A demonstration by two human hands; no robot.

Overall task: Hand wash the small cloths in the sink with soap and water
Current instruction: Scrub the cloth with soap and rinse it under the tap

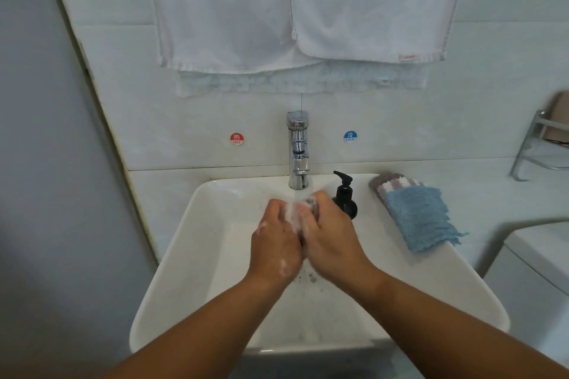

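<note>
Small cloth [311,203] was held bunched between both hands over the middle of the sink [184,255], under the running water [297,194]. The left hand [275,243] and right hand [331,237] were pressed together, fingers curled round it, with suds on the skin. It was judged soft, limp and soap-slippery, so a full grip on the wad was thought safer than a pinch at an edge. Only a dark grey patch was shown between the fingers. Farther back, a black soap dispenser [345,197] was stood at the sink's far right corner. On the right rim a blue cloth [418,218] was laid partly over a striped cloth [391,183]. The tap [298,151] was mounted at the far edge.
</note>
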